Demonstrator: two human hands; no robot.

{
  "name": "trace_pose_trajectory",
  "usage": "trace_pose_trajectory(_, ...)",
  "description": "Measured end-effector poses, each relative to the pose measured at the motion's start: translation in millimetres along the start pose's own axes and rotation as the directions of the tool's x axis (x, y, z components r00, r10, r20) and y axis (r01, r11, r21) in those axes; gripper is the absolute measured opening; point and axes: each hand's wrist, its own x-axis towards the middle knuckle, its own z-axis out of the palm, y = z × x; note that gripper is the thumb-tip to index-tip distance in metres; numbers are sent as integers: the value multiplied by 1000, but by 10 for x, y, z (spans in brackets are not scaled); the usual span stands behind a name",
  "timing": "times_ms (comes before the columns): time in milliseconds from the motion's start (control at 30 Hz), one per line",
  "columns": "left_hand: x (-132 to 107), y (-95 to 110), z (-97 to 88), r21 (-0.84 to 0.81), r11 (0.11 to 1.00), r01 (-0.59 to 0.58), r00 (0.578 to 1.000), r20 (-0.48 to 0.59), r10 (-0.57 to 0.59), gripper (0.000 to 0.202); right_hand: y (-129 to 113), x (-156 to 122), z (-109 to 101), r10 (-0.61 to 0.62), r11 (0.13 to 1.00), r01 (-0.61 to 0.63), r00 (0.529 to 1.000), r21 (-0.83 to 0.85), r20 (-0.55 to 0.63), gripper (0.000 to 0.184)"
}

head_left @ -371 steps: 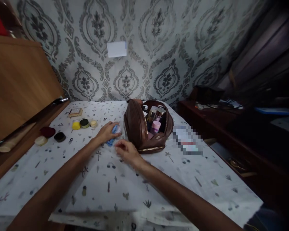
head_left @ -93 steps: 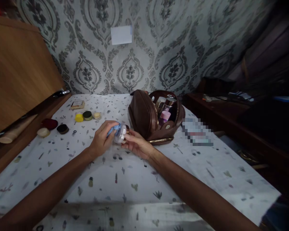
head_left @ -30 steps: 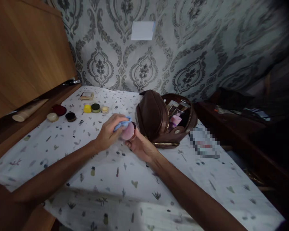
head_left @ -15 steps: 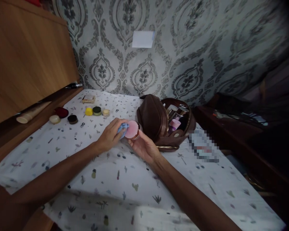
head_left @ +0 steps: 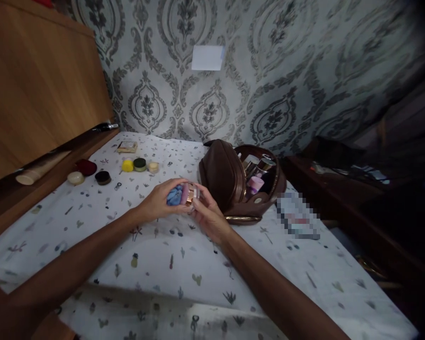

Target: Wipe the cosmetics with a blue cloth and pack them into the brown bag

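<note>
Between my hands is a small cosmetic jar with a pink lid and a shiny copper-coloured band, tipped on its side. My right hand grips the jar's clear base end. A crumpled blue cloth is pressed against the lid by my left hand, whose fingers curl around cloth and lid. Just right of the hands stands an open brown toiletry bag, holding a pink-capped container and several other cosmetics.
On the patterned sheet, at left, lie a yellow pot, a green-lidded jar, a black-lidded jar and a compact. A beige tube rests on the wooden ledge. A pixelated flat object lies right of the bag.
The jar has turned, so its lid now faces left instead of toward me. My left hand has moved round over the lid with the cloth.
</note>
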Motion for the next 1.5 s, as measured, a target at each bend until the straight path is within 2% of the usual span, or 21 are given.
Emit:
trace_pose_trajectory(133,13,28,6,-62,993,96,995,4,-96,65,10,6,-9,-75,994,74,997,-82,-8,60)
trace_pose_trajectory(233,15,26,4,-53,998,18,1000,-3,-18,64,8,12,-25,-72,991,69,997,-111,-28,55)
trace_pose_trajectory(367,13,-4,-7,8,993,-118,993,34,117,64,3,12,-46,19,993,-22,999,-114,-30,47)
trace_pose_trajectory(567,17,15,-46,77,985,-155,987,64,150,62,13,9,-54,53,997,-54,998,-58,-22,47)
trace_pose_trajectory(667,15,46,-65,155,971,-181,981,101,167,60,-11,-12,-17,10,991,-9,1000,-134,8,48)
trace_pose_trajectory(800,17,135,-76,246,936,-253,967,107,233,57,-109,-95,77,-187,899,189,981,-395,44,57)
trace_pose_trajectory(933,56,320,-104,234,918,-320,948,77,310,53,-319,-286,150,-272,800,257,961,-541,54,61)
trace_pose_trajectory(1067,179,540,-117,137,938,-317,948,15,318,39,-632,-562,123,-286,708,297,950,-641,125,46)
trace_pose_trajectory(1167,354,685,-62,115,942,-315,948,-6,317,28,-854,-743,31,-322,641,283,943,-714,84,35)
trace_pose_trajectory(1267,590,795,46,262,880,-397,916,47,399,34,-1045,-866,-88,-419,595,277,908,-755,3,30)
trace_pose_trajectory(1400,877,877,199,553,660,-509,859,282,427,49,-1295,-988,-242,-577,552,288,809,-783,-109,27)
trace_pose_trajectory(1500,979,870,260,592,574,-566,825,396,404,50,-1466,-1085,-364,-642,520,295,754,-802,-139,26)
